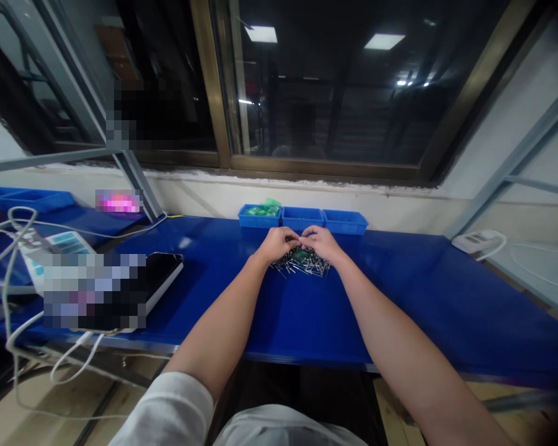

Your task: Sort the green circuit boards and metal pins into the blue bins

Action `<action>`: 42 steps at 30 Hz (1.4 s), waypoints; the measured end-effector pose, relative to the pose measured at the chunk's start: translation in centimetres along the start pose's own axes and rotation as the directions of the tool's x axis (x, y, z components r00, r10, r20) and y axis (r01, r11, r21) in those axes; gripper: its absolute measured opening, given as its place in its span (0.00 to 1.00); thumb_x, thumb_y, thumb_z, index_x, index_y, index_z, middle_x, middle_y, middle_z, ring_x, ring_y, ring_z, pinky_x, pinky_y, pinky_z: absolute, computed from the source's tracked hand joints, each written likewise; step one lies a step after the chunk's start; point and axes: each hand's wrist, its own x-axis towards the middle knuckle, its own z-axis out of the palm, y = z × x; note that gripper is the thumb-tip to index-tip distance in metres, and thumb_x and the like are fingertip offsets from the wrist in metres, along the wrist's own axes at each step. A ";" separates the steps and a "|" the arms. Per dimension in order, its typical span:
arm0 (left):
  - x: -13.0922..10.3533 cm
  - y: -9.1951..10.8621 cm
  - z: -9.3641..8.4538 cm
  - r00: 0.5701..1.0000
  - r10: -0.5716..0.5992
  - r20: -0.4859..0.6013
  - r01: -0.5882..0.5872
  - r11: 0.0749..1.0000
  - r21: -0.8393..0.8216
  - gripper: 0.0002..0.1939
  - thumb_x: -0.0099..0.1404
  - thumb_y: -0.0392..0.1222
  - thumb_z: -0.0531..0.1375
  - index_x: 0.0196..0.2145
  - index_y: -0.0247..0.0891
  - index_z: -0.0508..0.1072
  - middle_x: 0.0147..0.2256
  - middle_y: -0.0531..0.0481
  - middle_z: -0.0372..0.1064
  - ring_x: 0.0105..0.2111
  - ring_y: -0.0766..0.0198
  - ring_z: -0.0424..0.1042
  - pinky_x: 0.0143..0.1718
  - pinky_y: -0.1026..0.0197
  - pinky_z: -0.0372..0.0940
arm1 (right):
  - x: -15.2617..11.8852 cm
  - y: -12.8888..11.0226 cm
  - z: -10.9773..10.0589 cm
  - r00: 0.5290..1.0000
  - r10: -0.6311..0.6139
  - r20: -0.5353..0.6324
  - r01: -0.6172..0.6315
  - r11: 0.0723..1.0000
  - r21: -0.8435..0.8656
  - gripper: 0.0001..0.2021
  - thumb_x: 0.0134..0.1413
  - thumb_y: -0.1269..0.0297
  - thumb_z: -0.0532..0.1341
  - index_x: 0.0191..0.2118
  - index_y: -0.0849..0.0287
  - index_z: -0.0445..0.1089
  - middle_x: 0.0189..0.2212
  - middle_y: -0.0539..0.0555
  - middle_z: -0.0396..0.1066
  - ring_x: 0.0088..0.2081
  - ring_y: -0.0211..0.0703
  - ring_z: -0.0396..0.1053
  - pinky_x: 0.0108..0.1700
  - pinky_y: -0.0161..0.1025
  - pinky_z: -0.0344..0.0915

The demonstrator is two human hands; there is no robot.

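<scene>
A heap of thin metal pin-like pieces (pixel 309 266) lies on the blue tabletop, with a bit of green material (pixel 301 254) in its middle. Over the heap's left back side is my left hand (pixel 279 243), fingers bent and closed in a pinch. My right hand (pixel 322 243) mirrors it on the right, also pinched. The fingertips of both hands meet above the pile. Whatever they hold, if anything, is too small to make out.
Behind my hands stand three blue bins: a left bin (pixel 246 220) with green plastic bags, a middle bin (pixel 302 217) and a right bin (pixel 346 223). To the left lies a dark-screened device (pixel 165 269) with white cables. A white power strip (pixel 477 241) sits far right.
</scene>
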 end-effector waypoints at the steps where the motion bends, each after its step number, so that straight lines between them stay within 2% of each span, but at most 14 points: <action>1: 0.0 -0.1 -0.2 1.000 0.011 0.017 -0.011 1.000 0.001 0.05 0.55 0.36 0.61 0.30 0.37 0.78 0.30 0.50 0.74 0.31 0.65 0.71 0.36 0.65 0.63 | 0.0 0.0 0.0 1.000 0.009 0.007 -0.009 1.000 -0.005 0.17 0.37 0.54 0.67 0.29 0.59 0.64 0.18 0.49 0.70 0.21 0.36 0.64 0.26 0.34 0.58; 8: 0.0 0.1 -1.0 0.982 0.057 0.179 -0.049 0.998 -0.047 0.04 0.52 0.39 0.64 0.28 0.37 0.79 0.29 0.50 0.74 0.30 0.66 0.71 0.35 0.66 0.63 | 0.1 0.4 -0.1 0.998 0.013 0.064 -0.011 1.000 -0.025 0.18 0.35 0.52 0.68 0.27 0.60 0.66 0.17 0.50 0.69 0.20 0.37 0.65 0.25 0.35 0.59; 12: 0.0 0.3 -1.0 0.993 -0.030 0.115 0.038 0.997 -0.073 0.05 0.54 0.39 0.62 0.27 0.35 0.78 0.28 0.50 0.75 0.29 0.66 0.71 0.34 0.65 0.62 | 0.3 0.4 -0.3 0.998 0.001 -0.070 0.001 1.000 0.030 0.18 0.36 0.50 0.67 0.27 0.59 0.66 0.19 0.50 0.70 0.19 0.36 0.63 0.24 0.34 0.57; 14: -0.1 0.1 -1.0 0.995 -0.084 0.063 0.088 0.994 -0.059 0.06 0.55 0.40 0.61 0.27 0.35 0.77 0.27 0.51 0.74 0.28 0.66 0.70 0.32 0.65 0.62 | 0.4 0.4 -0.6 0.995 -0.007 -0.099 0.013 0.998 0.063 0.17 0.36 0.50 0.66 0.27 0.59 0.67 0.19 0.51 0.71 0.19 0.35 0.63 0.24 0.34 0.57; 18: -0.1 -0.4 -0.9 0.994 -0.109 -0.006 0.108 0.993 -0.045 0.08 0.56 0.42 0.60 0.28 0.34 0.75 0.27 0.52 0.73 0.27 0.66 0.68 0.31 0.64 0.61 | 0.2 0.6 -1.0 0.999 -0.021 -0.039 0.025 0.994 0.103 0.16 0.36 0.52 0.66 0.27 0.60 0.70 0.22 0.53 0.73 0.21 0.36 0.64 0.24 0.34 0.56; 22: -0.1 -0.4 -0.8 0.993 -0.115 0.000 0.115 0.992 -0.045 0.09 0.57 0.42 0.59 0.28 0.34 0.74 0.27 0.51 0.73 0.28 0.66 0.68 0.32 0.64 0.62 | -0.1 0.5 -1.1 0.999 -0.038 -0.022 0.041 0.990 0.132 0.13 0.37 0.55 0.66 0.26 0.60 0.72 0.22 0.53 0.73 0.21 0.36 0.64 0.24 0.34 0.56; 25: -0.1 -0.3 -0.7 0.991 -0.128 0.030 0.129 0.991 -0.042 0.11 0.56 0.42 0.60 0.36 0.35 0.75 0.33 0.50 0.74 0.30 0.65 0.70 0.35 0.64 0.63 | 0.1 0.7 -1.2 0.993 -0.047 -0.109 0.062 0.988 0.144 0.13 0.37 0.55 0.65 0.25 0.61 0.72 0.21 0.53 0.72 0.21 0.37 0.64 0.24 0.35 0.56; 27: -0.1 -0.4 -0.7 0.987 -0.161 0.024 0.161 0.987 -0.014 0.19 0.54 0.41 0.62 0.45 0.36 0.72 0.38 0.49 0.74 0.30 0.66 0.70 0.36 0.64 0.64 | 0.4 1.0 -1.4 0.973 -0.038 -0.226 0.065 0.991 0.113 0.12 0.37 0.55 0.64 0.24 0.60 0.72 0.20 0.52 0.71 0.21 0.38 0.64 0.25 0.35 0.57; 29: -0.1 -0.6 -0.7 0.978 -0.206 -0.010 0.207 0.977 0.043 0.26 0.53 0.39 0.63 0.51 0.36 0.68 0.41 0.47 0.72 0.29 0.67 0.70 0.36 0.63 0.65 | 0.9 1.5 -1.8 0.936 -0.025 -0.352 0.048 0.997 0.056 0.12 0.38 0.55 0.63 0.23 0.60 0.71 0.19 0.52 0.71 0.22 0.38 0.64 0.27 0.36 0.60; 32: -0.1 -0.8 -0.8 0.973 -0.228 -0.035 0.231 0.965 0.124 0.23 0.54 0.38 0.62 0.49 0.35 0.69 0.42 0.46 0.72 0.29 0.66 0.70 0.37 0.62 0.66 | 1.5 2.3 -2.9 0.869 -0.027 -0.495 0.020 1.000 -0.018 0.10 0.38 0.58 0.62 0.24 0.61 0.72 0.21 0.53 0.72 0.26 0.40 0.66 0.31 0.38 0.62; 35: 0.0 -0.8 -0.6 0.976 -0.215 -0.020 0.215 0.960 0.177 0.19 0.55 0.38 0.61 0.46 0.35 0.72 0.42 0.46 0.72 0.30 0.66 0.70 0.40 0.62 0.66 | 2.0 2.9 -4.1 0.815 -0.029 -0.578 0.044 0.999 0.013 0.15 0.38 0.60 0.60 0.34 0.62 0.74 0.32 0.57 0.75 0.33 0.44 0.69 0.33 0.38 0.64; 37: 0.0 -0.8 -0.5 0.979 -0.204 -0.012 0.202 0.957 0.207 0.18 0.56 0.38 0.60 0.45 0.36 0.72 0.42 0.46 0.72 0.31 0.65 0.70 0.41 0.62 0.66 | 2.1 3.3 -4.7 0.815 -0.015 -0.579 0.057 0.997 0.054 0.24 0.39 0.63 0.59 0.47 0.59 0.69 0.45 0.59 0.71 0.40 0.47 0.70 0.31 0.37 0.64; 39: 0.0 -0.9 -0.3 0.981 -0.194 -0.011 0.192 0.954 0.230 0.17 0.56 0.39 0.60 0.45 0.35 0.73 0.42 0.46 0.71 0.32 0.64 0.71 0.42 0.61 0.65 | 2.1 3.8 -5.2 0.827 -0.002 -0.562 0.036 0.998 0.049 0.31 0.39 0.65 0.59 0.55 0.56 0.62 0.53 0.61 0.65 0.44 0.48 0.69 0.31 0.37 0.65; 42: 0.0 -1.1 0.0 0.982 -0.189 -0.020 0.188 0.951 0.247 0.17 0.58 0.39 0.58 0.45 0.33 0.72 0.42 0.43 0.71 0.35 0.62 0.71 0.44 0.60 0.65 | 2.1 4.4 -5.5 0.825 0.008 -0.565 -0.018 1.000 -0.013 0.31 0.39 0.66 0.58 0.55 0.59 0.62 0.49 0.61 0.69 0.43 0.48 0.69 0.36 0.40 0.67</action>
